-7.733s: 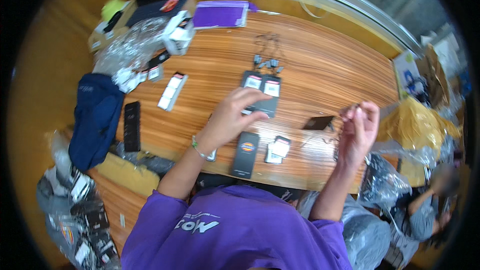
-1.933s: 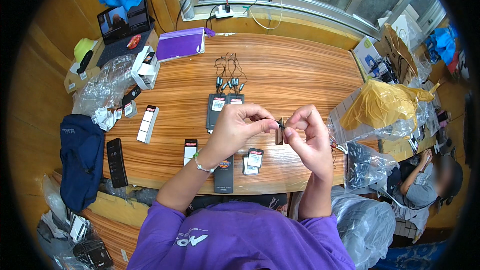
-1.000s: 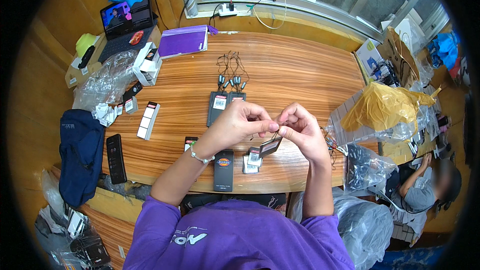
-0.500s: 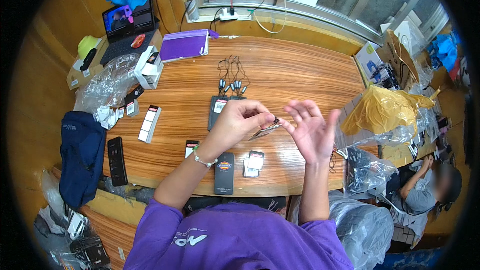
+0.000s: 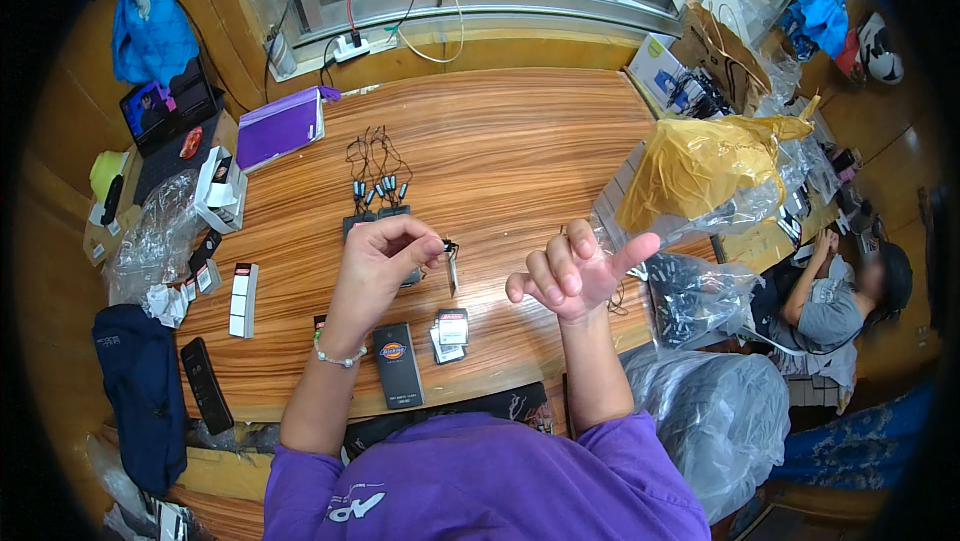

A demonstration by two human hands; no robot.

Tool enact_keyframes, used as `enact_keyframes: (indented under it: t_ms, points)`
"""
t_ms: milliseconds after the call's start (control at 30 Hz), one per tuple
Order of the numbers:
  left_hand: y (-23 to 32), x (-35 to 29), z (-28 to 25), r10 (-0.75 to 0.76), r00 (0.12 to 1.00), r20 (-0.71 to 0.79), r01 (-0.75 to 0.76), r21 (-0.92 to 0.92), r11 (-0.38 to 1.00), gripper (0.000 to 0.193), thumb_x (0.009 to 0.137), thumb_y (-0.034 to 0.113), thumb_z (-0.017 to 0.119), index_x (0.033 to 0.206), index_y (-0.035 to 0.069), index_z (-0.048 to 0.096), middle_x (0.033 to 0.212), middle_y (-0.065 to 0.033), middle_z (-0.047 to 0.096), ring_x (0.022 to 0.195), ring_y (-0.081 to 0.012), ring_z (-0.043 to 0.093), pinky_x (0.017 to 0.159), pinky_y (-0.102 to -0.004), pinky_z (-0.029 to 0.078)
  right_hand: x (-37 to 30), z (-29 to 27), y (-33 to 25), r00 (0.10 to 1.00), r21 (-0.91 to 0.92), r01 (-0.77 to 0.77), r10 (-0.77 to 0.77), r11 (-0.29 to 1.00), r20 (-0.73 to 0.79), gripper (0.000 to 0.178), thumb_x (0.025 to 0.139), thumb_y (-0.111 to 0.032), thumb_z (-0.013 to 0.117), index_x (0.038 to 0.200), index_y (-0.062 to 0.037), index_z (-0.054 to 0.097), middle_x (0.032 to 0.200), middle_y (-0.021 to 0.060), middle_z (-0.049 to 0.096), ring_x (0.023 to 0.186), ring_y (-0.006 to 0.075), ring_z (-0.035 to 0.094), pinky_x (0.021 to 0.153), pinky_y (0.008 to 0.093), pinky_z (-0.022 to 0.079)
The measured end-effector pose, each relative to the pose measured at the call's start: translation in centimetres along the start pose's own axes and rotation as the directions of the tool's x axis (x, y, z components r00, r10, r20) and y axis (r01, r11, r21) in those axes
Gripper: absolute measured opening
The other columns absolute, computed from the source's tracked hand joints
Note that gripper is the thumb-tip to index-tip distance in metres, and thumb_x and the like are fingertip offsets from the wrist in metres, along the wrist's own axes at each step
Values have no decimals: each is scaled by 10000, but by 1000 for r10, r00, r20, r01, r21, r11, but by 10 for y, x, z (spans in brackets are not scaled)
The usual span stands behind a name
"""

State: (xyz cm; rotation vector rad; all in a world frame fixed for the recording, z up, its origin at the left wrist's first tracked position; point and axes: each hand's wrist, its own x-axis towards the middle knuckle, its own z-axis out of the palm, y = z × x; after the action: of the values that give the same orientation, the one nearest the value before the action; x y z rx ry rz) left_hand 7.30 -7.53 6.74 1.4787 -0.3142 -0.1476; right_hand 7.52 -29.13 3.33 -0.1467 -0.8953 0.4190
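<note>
Above the middle of the wooden table, my left hand (image 5: 380, 266) pinches the short black cord of a hang tag (image 5: 453, 276) between thumb and fingertips. The tag dangles almost edge-on just right of those fingertips. My right hand (image 5: 577, 276) is raised further right, palm showing, fingers loosely bent and apart, holding nothing. Below the hands lie a dark grey printed tag (image 5: 400, 366) and a small stack of white labels (image 5: 451, 331). Beyond my left hand, dark hang tags (image 5: 393, 211) with looped black strings (image 5: 375, 156) lie together, partly hidden by that hand.
At the left are a stack of white labels (image 5: 241, 301), a black phone (image 5: 206, 384), a navy pouch (image 5: 135, 391), a purple notebook (image 5: 280, 129) and a laptop (image 5: 165, 111). To the right, a yellow plastic bag (image 5: 705, 171) sits near a clear bag (image 5: 700, 296). Another person (image 5: 835, 306) sits far right.
My right hand has moved off to the right, away from the tag. The tag has gone from slanting to hanging upright from my left fingers. The whole view has shifted.
</note>
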Motion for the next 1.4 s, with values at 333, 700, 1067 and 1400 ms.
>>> enact_keyframes:
  t_ms: [333, 700, 1067, 1400]
  points:
    - [5, -5, 4, 48, 997, 55, -51, 53, 997, 107, 819, 88, 641, 825, -18, 630, 735, -29, 608, 689, -82, 571, 639, -209, 457, 9, 18, 19, 894, -891, -331, -198, 312, -401, 227, 877, -206, 552, 959, 6, 564, 989, 115, 558, 946, 186, 522, 858, 303, 390]
    - [-1, 3, -4, 37, 998, 57, -37, 10, 999, 107, 805, 80, 648, 866, -8, 657, 772, -39, 648, 717, -75, 592, 660, -213, 470, 5, 3, 39, 844, -703, -493, 88, 513, -529, 365, 745, -80, 709, 1065, -7, 548, 1029, 90, 598, 990, 168, 552, 870, 298, 425]
    - [-30, 51, -23, 183, 921, 345, -386, 727, 568, 156, 713, 189, 687, 765, 44, 668, 723, -76, 630, 674, -221, 575, 661, -314, 446, 2, -69, 16, 989, -754, -122, -19, -645, -144, 226, 715, -5, 598, 936, -51, 589, 882, 91, 597, 833, 275, 578, 744, 368, 458]
    - [-99, 57, -19, 103, 763, 638, -644, 736, 208, 150, 714, 231, 669, 704, 93, 610, 680, -42, 581, 697, -192, 556, 650, -325, 392, -36, -113, 38, 945, -599, 30, 217, -800, -243, 371, 742, -115, 577, 1112, -137, 555, 981, 66, 537, 1021, 227, 489, 942, 553, 295]
